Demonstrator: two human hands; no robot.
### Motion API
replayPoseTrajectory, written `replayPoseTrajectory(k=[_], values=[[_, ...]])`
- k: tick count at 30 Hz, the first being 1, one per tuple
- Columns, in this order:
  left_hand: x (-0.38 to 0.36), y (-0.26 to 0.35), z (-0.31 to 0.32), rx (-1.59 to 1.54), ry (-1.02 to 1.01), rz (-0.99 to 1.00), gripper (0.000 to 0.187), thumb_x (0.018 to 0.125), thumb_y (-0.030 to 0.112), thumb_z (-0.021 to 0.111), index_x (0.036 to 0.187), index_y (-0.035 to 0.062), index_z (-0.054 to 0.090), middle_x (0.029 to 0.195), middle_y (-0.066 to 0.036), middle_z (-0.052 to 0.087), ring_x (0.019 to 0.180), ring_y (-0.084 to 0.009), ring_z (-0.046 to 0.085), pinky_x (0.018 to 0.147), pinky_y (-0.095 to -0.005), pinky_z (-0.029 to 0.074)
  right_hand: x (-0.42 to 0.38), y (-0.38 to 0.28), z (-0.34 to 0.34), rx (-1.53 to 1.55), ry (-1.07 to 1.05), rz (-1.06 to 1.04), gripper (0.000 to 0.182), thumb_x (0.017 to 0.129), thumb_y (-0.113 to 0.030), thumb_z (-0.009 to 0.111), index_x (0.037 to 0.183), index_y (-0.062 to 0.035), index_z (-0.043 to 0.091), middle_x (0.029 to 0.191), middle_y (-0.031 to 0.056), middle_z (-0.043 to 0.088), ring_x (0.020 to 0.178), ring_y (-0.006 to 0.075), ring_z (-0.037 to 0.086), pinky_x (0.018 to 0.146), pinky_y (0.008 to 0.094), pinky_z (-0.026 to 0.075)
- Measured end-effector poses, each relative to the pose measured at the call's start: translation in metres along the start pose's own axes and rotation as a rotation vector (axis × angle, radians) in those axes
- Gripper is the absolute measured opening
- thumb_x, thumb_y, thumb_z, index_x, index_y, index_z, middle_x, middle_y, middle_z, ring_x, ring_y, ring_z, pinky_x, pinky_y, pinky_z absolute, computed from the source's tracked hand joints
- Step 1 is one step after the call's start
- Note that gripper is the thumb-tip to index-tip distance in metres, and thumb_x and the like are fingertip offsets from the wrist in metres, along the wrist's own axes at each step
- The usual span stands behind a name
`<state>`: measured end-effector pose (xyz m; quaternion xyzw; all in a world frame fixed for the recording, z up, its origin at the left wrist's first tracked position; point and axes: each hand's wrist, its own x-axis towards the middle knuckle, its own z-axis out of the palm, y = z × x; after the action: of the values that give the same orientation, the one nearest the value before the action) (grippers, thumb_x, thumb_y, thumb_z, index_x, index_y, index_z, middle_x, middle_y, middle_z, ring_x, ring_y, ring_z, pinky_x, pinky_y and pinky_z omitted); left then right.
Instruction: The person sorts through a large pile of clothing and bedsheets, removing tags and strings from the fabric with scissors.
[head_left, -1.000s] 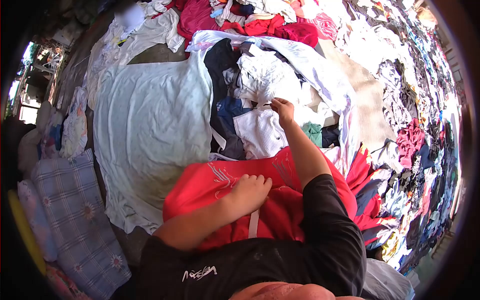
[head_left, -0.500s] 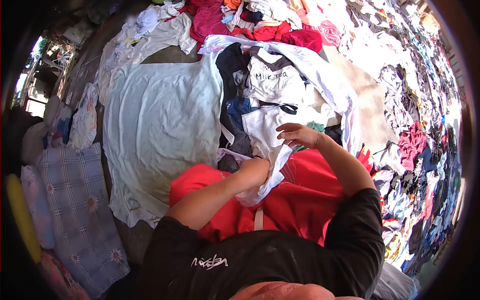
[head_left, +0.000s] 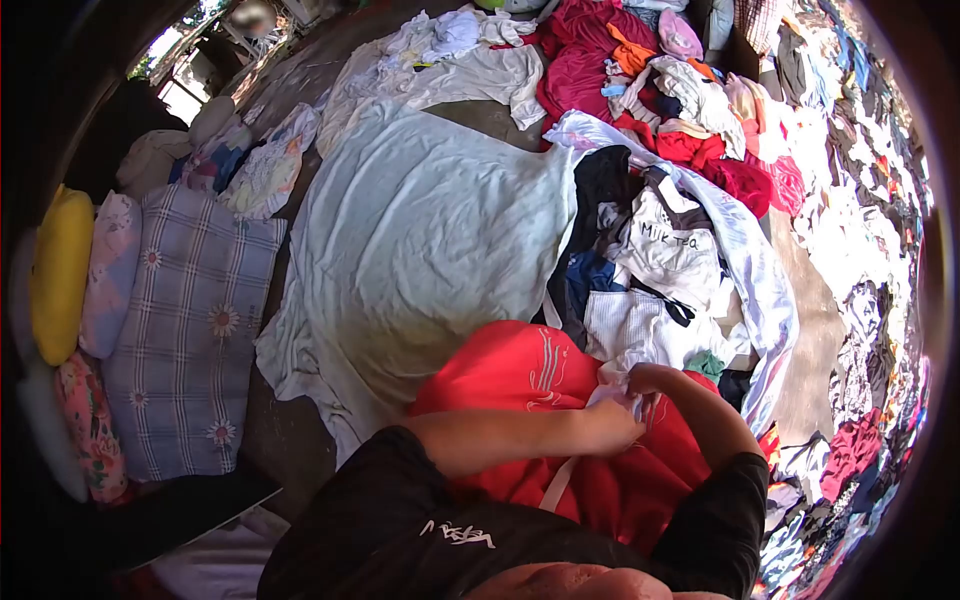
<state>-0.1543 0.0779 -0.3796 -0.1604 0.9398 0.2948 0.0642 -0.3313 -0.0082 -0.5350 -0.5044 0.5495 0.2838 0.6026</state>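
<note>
Low over the lap, my left hand point(head_left: 612, 426) is closed on a bunched piece of white cloth point(head_left: 618, 380). My right hand point(head_left: 650, 382) meets it from the other side, its fingers closed on the same cloth. Red fabric point(head_left: 500, 375) with pale stitched lines covers the lap under both hands. Just beyond lie a white ribbed garment point(head_left: 630, 325) and a white "Milk Tea" shirt point(head_left: 668, 240). A small green cloth point(head_left: 706, 365) is beside the right wrist.
A large pale green cloth point(head_left: 430, 230) is spread at the left. Farther left are a plaid cushion point(head_left: 185, 340) and a yellow one point(head_left: 62, 275). Red garments point(head_left: 585, 50) lie at the back, and a big heap of mixed clothes point(head_left: 860, 250) fills the right side.
The view has turned, so the surroundings appear farther right. My hands have come together, and my right hand, apart and open before, has closed on the white cloth.
</note>
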Motion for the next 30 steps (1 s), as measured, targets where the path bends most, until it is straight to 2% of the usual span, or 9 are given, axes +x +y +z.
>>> replayPoseTrajectory(k=[3, 5, 6, 8, 12, 15, 19, 26, 30], values=[[-0.004, 0.004, -0.005, 0.021, -0.233, -0.005, 0.029, 0.088, 0.027, 0.065, 0.105, 0.005, 0.059, 0.091, -0.015, 0.068, 0.084, -0.0296, 0.07, 0.07, -0.0413, 0.054, -0.004, -0.054, -0.08, 0.144, 0.132, -0.089, 0.027, 0.088, -0.006, 0.06, 0.112, 0.0032, 0.066, 0.094, 0.0187, 0.072, 0.066, 0.03, 0.074, 0.051, 0.0428, 0.061], [-0.009, 0.005, -0.005, 0.085, -0.205, -0.02, 0.032, 0.088, 0.029, 0.066, 0.108, 0.0056, 0.058, 0.091, -0.012, 0.068, 0.087, -0.0273, 0.069, 0.072, -0.0391, 0.053, -0.08, -0.114, -0.14, 0.636, 0.437, -0.798, 0.038, 0.095, -0.008, 0.054, 0.131, 0.0045, 0.055, 0.114, 0.0196, 0.068, 0.096, 0.029, 0.072, 0.07, 0.0415, 0.061], [-0.011, 0.005, -0.006, 0.105, -0.188, -0.03, 0.034, 0.088, 0.03, 0.066, 0.11, 0.0059, 0.057, 0.092, -0.011, 0.067, 0.087, -0.0269, 0.068, 0.072, -0.0387, 0.053, -0.111, -0.14, -0.163, 0.96, 0.515, -1.231, 0.055, 0.096, -0.009, 0.058, 0.146, 0.0008, 0.038, 0.143, 0.0205, 0.049, 0.123, 0.0281, 0.059, 0.093, 0.0427, 0.054], [-0.013, 0.006, -0.008, 0.135, -0.16, -0.018, 0.036, 0.088, 0.031, 0.067, 0.111, 0.0065, 0.055, 0.091, -0.009, 0.066, 0.086, -0.0264, 0.067, 0.073, -0.0388, 0.052, -0.185, -0.16, -0.189, 1.258, 0.626, -1.744, 0.071, 0.095, -0.013, 0.063, 0.154, -0.0039, 0.023, 0.156, 0.0189, 0.031, 0.138, 0.031, 0.043, 0.104, 0.0439, 0.045], [-0.018, 0.005, -0.017, 0.185, -0.17, -0.002, 0.039, 0.088, 0.03, 0.068, 0.116, 0.0056, 0.055, 0.093, -0.01, 0.065, 0.088, -0.0271, 0.067, 0.075, -0.0398, 0.052, -0.124, -0.111, -0.189, 1.23, 0.939, -1.196, 0.037, 0.093, -0.018, 0.068, 0.125, 0.0004, 0.061, 0.114, 0.0085, 0.069, 0.097, 0.0198, 0.069, 0.079, 0.0332, 0.054], [-0.022, 0.007, -0.019, 0.131, -0.155, 0.032, 0.046, 0.087, 0.03, 0.068, 0.123, 0.0039, 0.054, 0.101, -0.013, 0.065, 0.091, -0.0279, 0.066, 0.079, -0.0405, 0.052, 0.009, -0.009, -0.145, 1.08, 1.123, -0.463, 0.024, 0.084, -0.015, 0.068, 0.102, 0.0006, 0.071, 0.087, 0.0096, 0.072, 0.075, 0.0169, 0.069, 0.058, 0.0325, 0.055], [-0.027, 0.014, -0.014, 0.127, -0.159, 0.054, 0.049, 0.088, 0.026, 0.065, 0.129, 0.0013, 0.055, 0.112, -0.017, 0.064, 0.095, -0.0289, 0.065, 0.081, -0.0405, 0.05, 0.127, 0.139, -0.095, 0.935, 1.463, 0.102, 0.033, 0.081, -0.011, 0.064, 0.11, 0.0041, 0.068, 0.079, 0.0135, 0.07, 0.063, 0.019, 0.067, 0.052, 0.0313, 0.053], [-0.018, 0.016, -0.013, 0.13, -0.159, 0.09, 0.045, 0.088, 0.023, 0.06, 0.128, 0.0014, 0.056, 0.107, -0.016, 0.064, 0.093, -0.028, 0.065, 0.078, -0.0401, 0.049, 0.078, 0.175, -0.109, 1.932, 1.268, -0.385, 0.076, 0.086, -0.004, 0.068, 0.146, 0.0113, 0.026, 0.121, 0.0271, 0.057, 0.091, 0.0333, 0.071, 0.064, 0.0361, 0.06], [-0.014, 0.012, -0.001, 0.121, -0.139, 0.077, 0.048, 0.088, 0.024, 0.061, 0.13, 0.0015, 0.054, 0.104, -0.015, 0.065, 0.093, -0.0279, 0.065, 0.078, -0.0401, 0.049, 0.073, 0.169, -0.138, 2.091, 1.135, -0.678, 0.043, 0.087, -0.008, 0.071, 0.12, 0.01, 0.049, 0.099, 0.0173, 0.059, 0.077, 0.0274, 0.067, 0.067, 0.0369, 0.06]])
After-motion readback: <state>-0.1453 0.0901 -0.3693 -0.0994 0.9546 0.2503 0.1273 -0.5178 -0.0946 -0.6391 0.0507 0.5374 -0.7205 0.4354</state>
